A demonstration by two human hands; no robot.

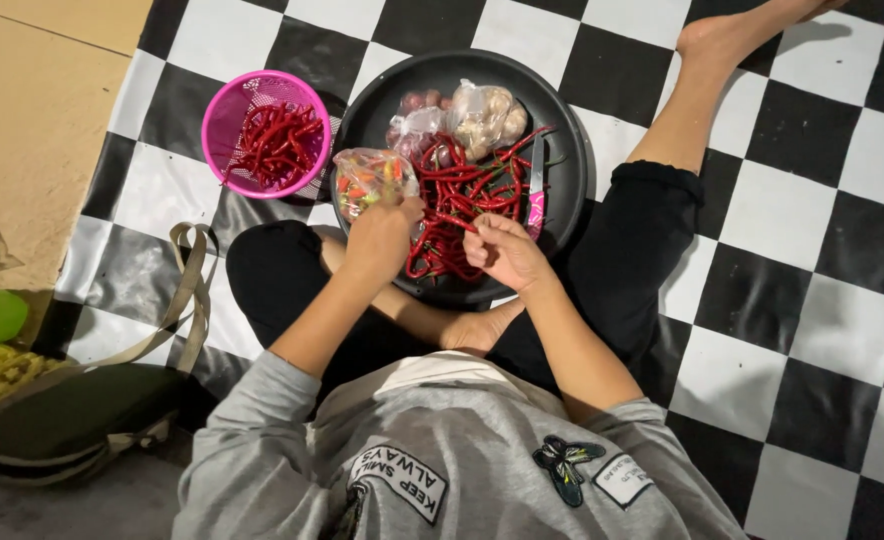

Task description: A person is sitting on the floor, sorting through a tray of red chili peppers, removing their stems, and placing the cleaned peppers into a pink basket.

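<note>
Far left: dark bag (pixel 67 420) with tan strap on the floor. Next, pink basket (pixel 262 130) of red chillies, just beside the round black tray (pixel 568 165). Left hand (pixel 380 238) over the tray's near-left edge, fingers curled shut, contents hidden; clear bag of small mixed chillies (pixel 367 180) touching the knuckles. Centre: heap of red chillies (pixel 462 210) on the tray, bags of garlic (pixel 487 115) behind. Right hand (pixel 507 250), fingers pinched on one chilli at the heap's near edge. Pink-handled knife (pixel 536 195) at right.
</note>
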